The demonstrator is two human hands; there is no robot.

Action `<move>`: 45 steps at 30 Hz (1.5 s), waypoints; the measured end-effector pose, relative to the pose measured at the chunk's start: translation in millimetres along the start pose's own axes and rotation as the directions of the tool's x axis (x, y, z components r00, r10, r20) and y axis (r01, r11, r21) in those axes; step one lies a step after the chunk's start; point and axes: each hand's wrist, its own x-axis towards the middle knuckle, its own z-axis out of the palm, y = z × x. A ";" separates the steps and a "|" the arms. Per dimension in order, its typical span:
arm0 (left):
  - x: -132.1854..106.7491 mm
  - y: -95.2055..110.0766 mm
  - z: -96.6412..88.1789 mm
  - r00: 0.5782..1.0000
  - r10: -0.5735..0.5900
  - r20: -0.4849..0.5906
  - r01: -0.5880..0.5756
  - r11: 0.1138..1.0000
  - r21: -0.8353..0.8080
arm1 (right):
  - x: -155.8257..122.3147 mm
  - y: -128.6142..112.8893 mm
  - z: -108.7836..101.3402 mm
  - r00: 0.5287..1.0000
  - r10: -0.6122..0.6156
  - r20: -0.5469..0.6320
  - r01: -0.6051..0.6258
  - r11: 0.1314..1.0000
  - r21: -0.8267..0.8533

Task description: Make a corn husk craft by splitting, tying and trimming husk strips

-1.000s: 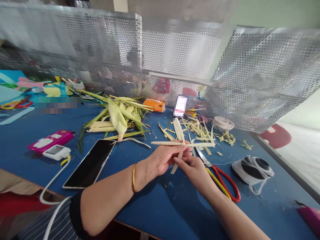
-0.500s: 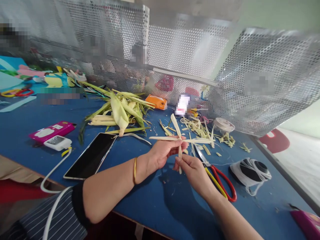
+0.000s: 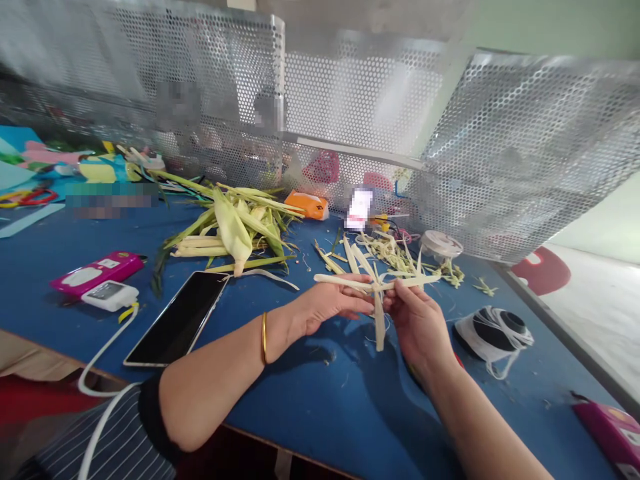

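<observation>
Here, both hands meet above the blue desk [image 3: 320, 407], sharing a pale husk cross [image 3: 376, 288] whose strips fan out from a small knot-like centre. The left hand [image 3: 327, 305] reaches in with its grip closed around the left-pointing strip, close to that centre. The right hand [image 3: 419, 323] has its grip pinched on the right-pointing strip, thumb uppermost, just beside the middle. One broad strip hangs down between the two hands, and others point away toward the back of the desk. A gold bangle [image 3: 265, 339] circles the left wrist. Beyond the hands lie pale shreds [image 3: 390, 251], with a flat white roll [image 3: 442, 244] near them. To the right sits a black spool [image 3: 495, 331] wound with white string, and a magenta device [image 3: 611, 433] rests by the desk's right edge. On the left, a heap of green and cream husks [image 3: 233, 230] lies behind a dark tablet [image 3: 176, 319], with an orange packet [image 3: 307, 205] next to the heap. A white gadget [image 3: 110, 295] on a cable touches a magenta case [image 3: 97, 273] farther left. Perforated metal panels [image 3: 360, 100] stand along the back.
</observation>
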 end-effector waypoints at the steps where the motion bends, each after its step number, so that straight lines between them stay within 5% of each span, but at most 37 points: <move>1: 0.6 3.1 -2.8 1.000 0.010 0.007 -0.010 1.000 0.013 | 0.3 -2.9 -0.4 0.999 -0.029 -0.021 0.029 1.000 -0.008; 6: 6.9 17.4 -17.4 0.989 -0.013 -0.146 -0.016 0.981 -0.195 | -0.6 -14.5 0.8 0.997 -0.068 -0.043 0.068 0.998 -0.017; 11: 9.0 14.4 -21.2 0.945 -0.271 0.185 0.307 0.930 -0.205 | -1.1 -12.8 0.5 0.999 -0.003 0.036 0.004 0.999 -0.036; 15: 4.5 3.1 -8.5 0.973 -0.161 0.164 0.165 0.986 -0.005 | -2.2 -7.8 -0.8 0.988 -0.040 0.147 0.064 0.984 -0.165; 19: 1.6 -3.0 3.1 0.991 -0.117 0.060 0.119 0.992 -0.028 | -2.7 -5.8 -0.9 0.966 -0.125 0.227 0.193 0.933 -0.304; 38: -0.5 -2.7 6.0 0.984 -0.180 -0.003 0.177 0.963 0.205 | 0.6 11.4 0.0 0.978 -0.201 0.063 0.208 0.884 -0.418; 43: 1.0 -2.4 5.5 0.988 -0.119 -0.100 0.125 0.991 0.046 | 8.7 3.7 -4.2 0.994 -0.007 0.112 0.058 0.888 -0.455; 45: 2.1 0.4 3.8 0.987 -0.128 -0.099 0.120 0.989 -0.084 | 8.7 -0.2 -7.2 0.989 -0.133 0.064 0.147 0.852 -0.502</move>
